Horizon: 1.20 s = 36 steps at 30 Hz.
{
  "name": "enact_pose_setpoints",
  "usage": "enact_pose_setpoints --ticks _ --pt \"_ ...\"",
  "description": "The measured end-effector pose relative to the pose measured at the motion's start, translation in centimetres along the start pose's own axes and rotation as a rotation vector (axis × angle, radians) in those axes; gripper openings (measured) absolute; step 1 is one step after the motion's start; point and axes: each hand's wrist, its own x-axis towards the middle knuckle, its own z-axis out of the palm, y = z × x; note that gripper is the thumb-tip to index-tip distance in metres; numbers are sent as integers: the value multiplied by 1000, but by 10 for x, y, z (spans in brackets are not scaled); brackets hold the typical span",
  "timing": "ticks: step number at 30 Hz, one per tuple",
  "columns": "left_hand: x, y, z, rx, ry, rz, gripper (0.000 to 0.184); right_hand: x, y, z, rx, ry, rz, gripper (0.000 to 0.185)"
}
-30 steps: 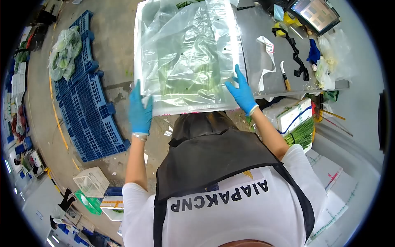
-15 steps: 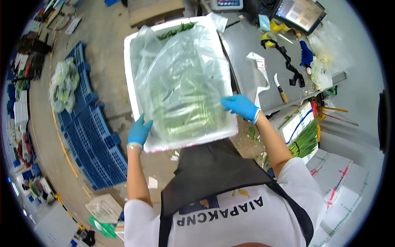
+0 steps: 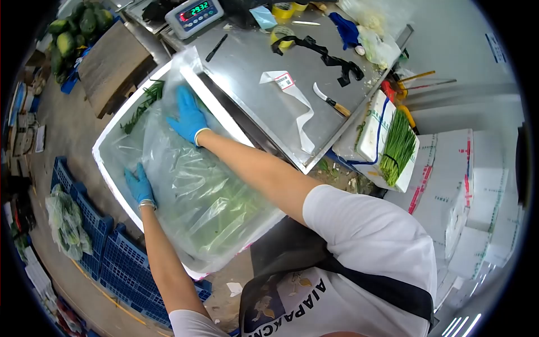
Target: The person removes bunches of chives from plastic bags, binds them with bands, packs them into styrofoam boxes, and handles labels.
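A white foam box (image 3: 220,115) stands before me, lined with a clear plastic bag (image 3: 193,180) that lies loosely over pale green produce. Dark green sprigs (image 3: 143,106) show uncovered at its far end. My right hand (image 3: 189,117), in a blue glove, lies on the plastic near the box's far right side with its fingers stretched out. Along the left side, my left hand (image 3: 139,186), also blue-gloved, rests at the plastic, its fingers apart. Whether either palm presses on the contents cannot be made out.
Beside the box is a metal table (image 3: 247,62) with a knife (image 3: 331,100), a label strip (image 3: 295,106), black strapping (image 3: 320,50) and a lit scale display (image 3: 196,12). Blue pallets (image 3: 126,261) lie left. Foam boxes (image 3: 443,180) and bundled green stalks (image 3: 397,147) are at right.
Both hands have moved from the near part of the box toward its far part, the right one reaching across the plastic. My view has turned, so the box now appears slanted.
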Motion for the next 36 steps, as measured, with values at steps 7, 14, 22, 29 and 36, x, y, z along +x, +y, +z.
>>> enact_pose_setpoints --ticks 7,14,22,29,36 --pt "28 4 -36 -97 -137 -72 68 33 -30 -83 248 -494 302 74" --pt "-120 222 -26 -165 105 143 40 -84 33 -262 286 249 -26 25" --pt "-155 361 225 -777 -813 -675 37 -109 175 -348 248 313 428 40" --pt "-136 341 351 -717 -826 -366 32 -70 182 -370 163 140 127 39" --pt "-209 382 255 -331 -669 274 21 -49 169 -398 -440 -376 -310 26"
